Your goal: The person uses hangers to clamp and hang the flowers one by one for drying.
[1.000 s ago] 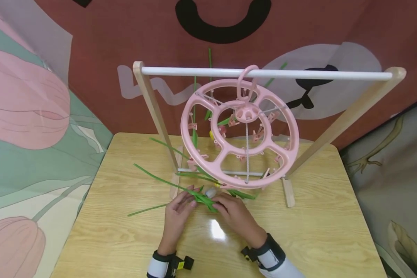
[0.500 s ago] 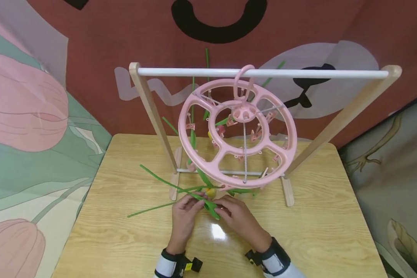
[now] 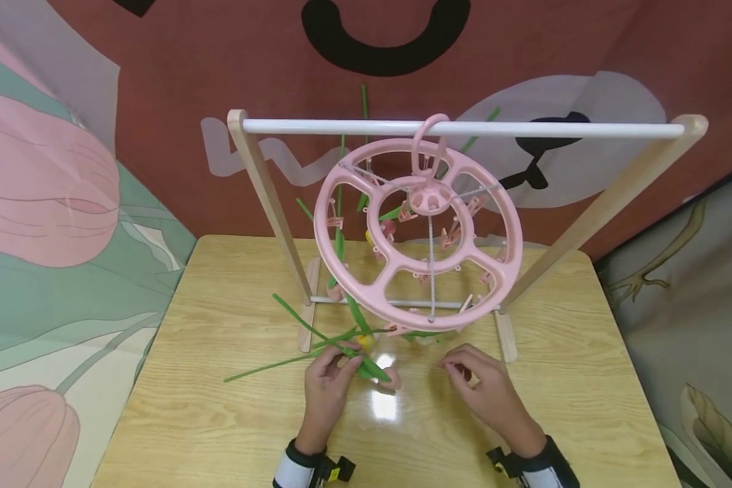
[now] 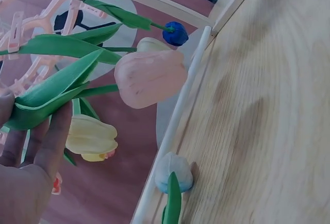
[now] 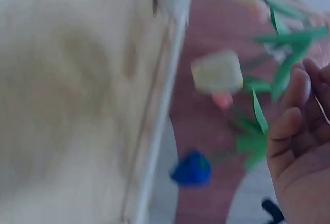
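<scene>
My left hand (image 3: pixel 326 393) pinches a pink artificial tulip by its green leaves and stem. Its pale pink bloom (image 4: pixel 150 78) points right, and the stem trails to the upper left in the head view. Apart from it, to the right, my right hand (image 3: pixel 486 385) is raised with loosely curled fingers and nothing seen between them. Beyond both hands a round pink clip hanger (image 3: pixel 375 295) hangs with several clips and artificial flowers. A yellow tulip (image 4: pixel 92 135) and a blue flower (image 4: pixel 176 33) hang there, seen in the left wrist view.
The hanger hooks over the white bar (image 3: pixel 341 127) of a wooden-legged stand on the wood-grain table (image 3: pixel 189 407). A white-and-blue tulip (image 4: pixel 174 172) lies near the stand's lower rod. Another green stem (image 3: pixel 262 368) extends left of my left hand. Printed fabric (image 3: pixel 177 102) hangs behind.
My right hand has let go of the tulip's leaves and moved right, away from it. The left hand keeps its hold, and the pink bloom has come into view.
</scene>
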Tool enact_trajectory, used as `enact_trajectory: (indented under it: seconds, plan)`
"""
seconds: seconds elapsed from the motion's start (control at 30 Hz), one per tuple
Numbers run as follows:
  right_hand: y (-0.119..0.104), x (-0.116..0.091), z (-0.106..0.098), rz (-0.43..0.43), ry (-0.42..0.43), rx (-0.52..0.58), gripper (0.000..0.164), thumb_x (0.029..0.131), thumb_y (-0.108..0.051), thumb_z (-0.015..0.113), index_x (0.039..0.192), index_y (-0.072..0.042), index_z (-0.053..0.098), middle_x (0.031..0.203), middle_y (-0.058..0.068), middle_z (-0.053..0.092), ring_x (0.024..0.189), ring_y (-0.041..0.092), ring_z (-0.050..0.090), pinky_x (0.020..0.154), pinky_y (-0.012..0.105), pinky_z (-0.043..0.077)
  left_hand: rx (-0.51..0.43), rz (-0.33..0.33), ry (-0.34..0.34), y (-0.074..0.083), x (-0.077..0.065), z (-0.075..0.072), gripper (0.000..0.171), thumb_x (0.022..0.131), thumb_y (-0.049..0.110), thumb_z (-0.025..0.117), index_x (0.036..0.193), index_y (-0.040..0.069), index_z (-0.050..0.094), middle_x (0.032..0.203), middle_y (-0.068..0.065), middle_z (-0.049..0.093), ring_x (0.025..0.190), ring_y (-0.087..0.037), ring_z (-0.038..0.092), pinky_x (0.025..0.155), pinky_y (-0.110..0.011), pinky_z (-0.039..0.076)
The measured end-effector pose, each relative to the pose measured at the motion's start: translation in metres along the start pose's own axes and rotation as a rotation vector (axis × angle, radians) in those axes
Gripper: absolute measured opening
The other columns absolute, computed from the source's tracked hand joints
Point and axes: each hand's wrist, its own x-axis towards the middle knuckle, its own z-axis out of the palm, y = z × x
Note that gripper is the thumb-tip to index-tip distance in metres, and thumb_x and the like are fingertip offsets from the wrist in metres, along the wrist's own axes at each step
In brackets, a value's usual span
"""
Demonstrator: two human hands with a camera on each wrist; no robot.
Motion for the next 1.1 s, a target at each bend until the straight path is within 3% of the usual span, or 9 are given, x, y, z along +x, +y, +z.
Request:
enact_trajectory:
  seconds: [0.17, 0.3, 0.37, 0.47, 0.63, 0.73, 0.9, 1.1]
  plan:
    - [0.012, 0.012, -0.037, 0.065, 0.149, -0.121, 0.025, 0.084, 0.015, 0.067, 0.092, -0.008, 0.073, 0.083, 0.001, 0.068, 0.07, -0.001, 0.052, 0.058, 0.012, 0.046, -0.002, 0.096, -0.024, 0.004, -0.001, -0.001, 0.022, 0.087, -0.025, 0.062, 0.107, -0.017, 0.064, 0.107, -0.033, 0.065, 0.111, -0.025, 0.069, 0.087, -0.03, 0.064]
    - [0.02, 0.027, -0.056, 0.169, 0.297, -0.194, 0.013, 0.09, 0.01, 0.067, 0.096, 0.0, 0.071, 0.087, 0.007, 0.069, 0.074, -0.006, 0.053, 0.063, 0.005, 0.044, 0.035, 0.163, -0.057, 0.008, -0.002, 0.0, 0.027, 0.087, -0.025, 0.062, 0.11, -0.013, 0.066, 0.113, -0.019, 0.068, 0.112, -0.021, 0.069, 0.089, -0.034, 0.064]
    - [0.022, 0.036, -0.061, 0.249, 0.342, -0.196, 0.012, 0.093, 0.005, 0.067, 0.104, 0.003, 0.069, 0.094, 0.01, 0.069, 0.079, -0.009, 0.054, 0.067, 0.003, 0.044, 0.055, 0.187, -0.067, 0.009, -0.003, 0.001, 0.027, 0.086, -0.026, 0.063, 0.11, -0.013, 0.066, 0.113, -0.019, 0.068, 0.113, -0.018, 0.068, 0.089, -0.033, 0.064]
    - [0.024, 0.05, -0.067, 0.361, 0.35, -0.135, 0.03, 0.096, -0.003, 0.069, 0.124, 0.004, 0.063, 0.111, 0.014, 0.067, 0.087, -0.007, 0.056, 0.073, 0.002, 0.045, 0.095, 0.218, -0.078, 0.01, -0.004, 0.004, 0.027, 0.084, -0.027, 0.065, 0.107, -0.012, 0.067, 0.111, -0.019, 0.069, 0.112, -0.018, 0.068, 0.087, -0.03, 0.064]
    - [0.027, 0.074, -0.073, 0.496, 0.276, -0.08, 0.058, 0.098, -0.018, 0.071, 0.15, -0.011, 0.049, 0.131, 0.012, 0.061, 0.091, 0.0, 0.056, 0.069, 0.006, 0.048, 0.119, 0.279, -0.116, 0.006, -0.006, 0.008, 0.03, 0.08, -0.027, 0.067, 0.105, -0.011, 0.067, 0.104, -0.025, 0.065, 0.102, -0.021, 0.069, 0.084, -0.026, 0.064]
    - [0.03, 0.087, -0.074, 0.532, 0.27, -0.044, 0.059, 0.095, -0.021, 0.075, 0.149, -0.014, 0.051, 0.126, 0.003, 0.063, 0.092, 0.003, 0.056, 0.067, 0.009, 0.049, 0.132, 0.334, -0.153, 0.003, -0.006, 0.012, 0.03, 0.078, -0.027, 0.069, 0.103, -0.01, 0.067, 0.101, -0.026, 0.065, 0.097, -0.024, 0.069, 0.084, -0.025, 0.064]
    - [0.033, 0.097, -0.074, 0.523, 0.315, 0.087, 0.05, 0.094, -0.014, 0.076, 0.14, -0.006, 0.058, 0.115, -0.013, 0.064, 0.099, 0.005, 0.06, 0.077, 0.009, 0.052, 0.2, 0.403, -0.184, 0.001, -0.004, 0.019, 0.027, 0.077, -0.02, 0.073, 0.1, -0.007, 0.07, 0.098, -0.022, 0.068, 0.09, -0.028, 0.068, 0.083, -0.023, 0.062]
    - [0.031, 0.097, -0.074, 0.502, 0.342, 0.155, 0.036, 0.096, -0.011, 0.072, 0.128, 0.001, 0.062, 0.106, -0.012, 0.064, 0.092, 0.01, 0.059, 0.073, 0.012, 0.051, 0.243, 0.406, -0.201, 0.001, -0.004, 0.022, 0.022, 0.079, -0.015, 0.074, 0.098, -0.006, 0.071, 0.096, -0.019, 0.069, 0.087, -0.027, 0.068, 0.081, -0.025, 0.063]
